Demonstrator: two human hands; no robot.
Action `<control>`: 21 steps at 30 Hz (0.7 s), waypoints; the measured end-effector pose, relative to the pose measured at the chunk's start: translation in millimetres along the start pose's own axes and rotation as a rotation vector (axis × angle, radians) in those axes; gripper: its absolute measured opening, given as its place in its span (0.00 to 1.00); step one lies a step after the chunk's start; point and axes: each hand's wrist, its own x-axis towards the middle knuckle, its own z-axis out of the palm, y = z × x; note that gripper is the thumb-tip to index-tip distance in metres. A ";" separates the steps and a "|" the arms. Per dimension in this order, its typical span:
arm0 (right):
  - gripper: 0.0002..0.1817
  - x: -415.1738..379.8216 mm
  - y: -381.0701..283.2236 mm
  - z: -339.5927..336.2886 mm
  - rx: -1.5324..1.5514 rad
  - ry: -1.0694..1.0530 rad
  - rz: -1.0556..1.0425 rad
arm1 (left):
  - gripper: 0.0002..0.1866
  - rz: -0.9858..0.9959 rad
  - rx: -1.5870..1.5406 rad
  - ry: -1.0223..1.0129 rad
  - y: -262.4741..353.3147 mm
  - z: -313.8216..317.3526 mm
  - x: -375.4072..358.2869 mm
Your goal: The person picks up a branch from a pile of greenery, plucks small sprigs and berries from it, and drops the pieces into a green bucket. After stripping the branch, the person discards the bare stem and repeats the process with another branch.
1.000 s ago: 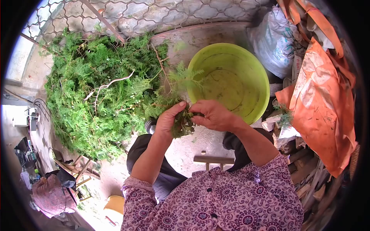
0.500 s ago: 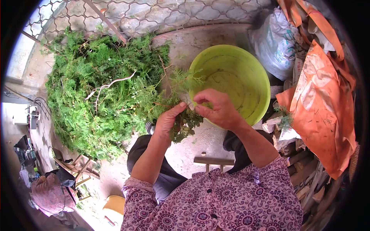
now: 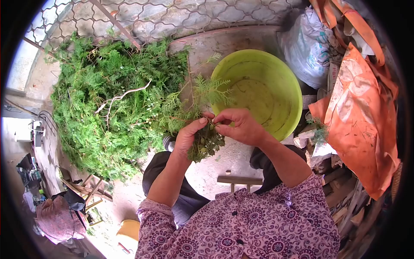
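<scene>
Cypress sprig [image 3: 206,129], a feathery green cutting with small round cones along its lower part, sits between both hands just in front of the near rim of the lime-green plastic basin [image 3: 258,93]. Left hand [image 3: 187,136] is closed around the sprig's stem, thumb pressed up against the foliage, and the leafy tip fans upward from it across the basin's left edge. Right hand [image 3: 237,125] meets it from the basin side, its thumb and forefinger pinched together on a bit of the sprig where the cones cluster; whether one cone or a tuft is between them cannot be told. Left of the basin, a large heap of cut cypress branches [image 3: 112,99] covers the concrete floor [image 3: 207,166], with a bare pale twig [image 3: 123,96] lying across its top. Behind the basin and heap runs a metal lattice fence [image 3: 172,17]. Right of the basin lies a white plastic sack [image 3: 306,45], and beside that a crumpled orange tarp [image 3: 362,116]. Near the person's knees, below the basin, a small wooden stool [image 3: 239,180] stands on the floor.
</scene>
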 end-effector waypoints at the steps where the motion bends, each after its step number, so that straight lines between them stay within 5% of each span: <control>1: 0.09 -0.2 -2.1 0.2 0.000 -0.001 0.000 | 0.12 -0.005 0.056 -0.005 0.6 0.4 -1.6; 7: 0.06 -3.8 -4.8 -4.8 -0.186 -0.037 0.041 | 0.12 -0.017 0.192 0.062 2.3 4.4 -5.4; 12: 0.05 -4.0 -8.7 -5.2 -0.406 -0.100 -0.202 | 0.11 -0.015 0.282 0.183 8.5 11.1 -8.6; 16: 0.05 -3.0 -11.9 -9.6 -0.460 -0.171 -0.325 | 0.09 -0.030 0.200 0.084 2.1 5.2 -7.7; 18: 0.05 -6.0 -17.6 -12.1 -0.136 -0.244 -0.221 | 0.09 -0.026 0.206 0.038 0.8 -5.2 -3.9; 21: 0.04 -7.7 -18.6 -14.1 -0.083 -0.267 -0.169 | 0.09 0.006 0.101 -0.220 0.0 -10.1 -2.9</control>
